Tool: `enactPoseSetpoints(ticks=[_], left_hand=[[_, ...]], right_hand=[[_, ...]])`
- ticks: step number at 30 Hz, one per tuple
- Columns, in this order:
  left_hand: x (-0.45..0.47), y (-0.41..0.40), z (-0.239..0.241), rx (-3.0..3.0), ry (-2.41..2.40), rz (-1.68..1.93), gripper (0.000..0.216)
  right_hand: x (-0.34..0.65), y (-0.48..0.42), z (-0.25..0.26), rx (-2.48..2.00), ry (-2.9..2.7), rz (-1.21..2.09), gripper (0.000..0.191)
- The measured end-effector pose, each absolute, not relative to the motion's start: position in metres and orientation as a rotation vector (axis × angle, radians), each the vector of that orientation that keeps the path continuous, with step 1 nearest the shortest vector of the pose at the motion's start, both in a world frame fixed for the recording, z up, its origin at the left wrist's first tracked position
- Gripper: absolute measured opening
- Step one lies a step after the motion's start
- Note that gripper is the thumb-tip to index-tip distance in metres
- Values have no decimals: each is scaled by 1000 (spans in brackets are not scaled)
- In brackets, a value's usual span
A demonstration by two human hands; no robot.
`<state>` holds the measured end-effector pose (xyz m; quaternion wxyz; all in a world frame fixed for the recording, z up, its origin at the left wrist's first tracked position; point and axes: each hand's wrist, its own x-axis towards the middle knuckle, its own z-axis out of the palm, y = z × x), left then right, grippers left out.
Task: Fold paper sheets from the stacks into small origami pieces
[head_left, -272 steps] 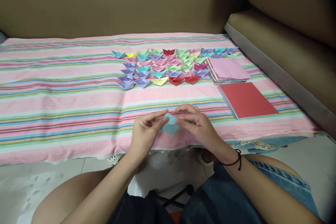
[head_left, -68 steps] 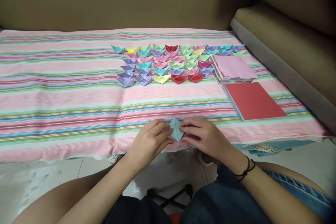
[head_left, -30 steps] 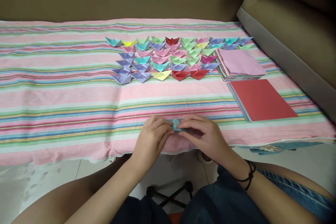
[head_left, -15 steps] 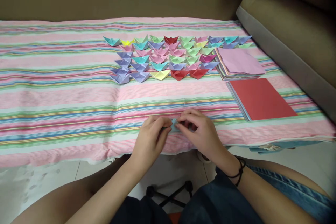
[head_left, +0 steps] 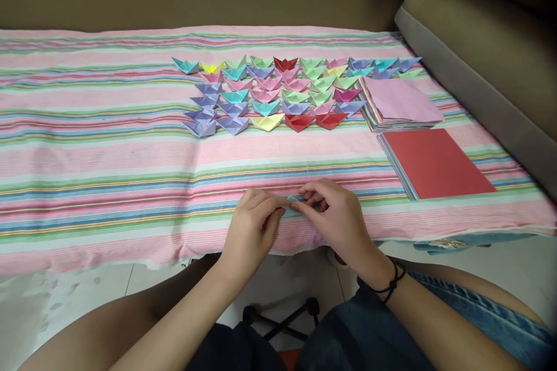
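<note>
Blue paper [head_left: 293,209], small and folded, near the front edge of the striped cloth [head_left: 108,203]

Fingers: left hand [head_left: 251,223] and right hand [head_left: 338,217] meet at the blue paper. Left forefinger reaches onto it from one side, thumb bent beneath; right thumb tip lies against it, forefinger just above. Cannot tell whether either pair is clamped on the sheet or only pressing it; the contact is mostly hidden.

Paper: on the cloth or just above it, unclear which. Judged very light and thin, stiffest along its creases, easily bent or torn by a hard pull. Best hold: a light pinch at the layered folds or outer corners, not the single-layer middle. Soft cloth probably gives poor backing for sharp creasing.

Further out: dark cord [head_left: 391,283] around the right wrist. Beyond the hands, rows of paper boats [head_left: 265,95] in mixed colours. To their right, pink-topped stack [head_left: 404,101] and, nearer, red-topped stack [head_left: 439,165]. Brown cushion [head_left: 474,58] along the right side.
</note>
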<state>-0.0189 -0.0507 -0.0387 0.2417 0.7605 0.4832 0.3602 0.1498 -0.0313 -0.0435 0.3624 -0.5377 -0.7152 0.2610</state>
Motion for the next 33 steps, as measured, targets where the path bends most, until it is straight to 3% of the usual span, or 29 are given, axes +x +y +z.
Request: enactPoseSetpoints(ticks=[13, 22, 33], left_hand=[[-15, -52, -40, 2167, 1480, 966, 24], [-15, -54, -40, 1978, 1560, 975, 30], [-13, -51, -42, 1866, 1530, 1022, 23]], right_hand=[[150, -31, -38, -1378, -1952, 635, 4], [150, -31, -41, -1326, -1881, 681, 6], [148, -27, -43, -1383, -1854, 670, 9]])
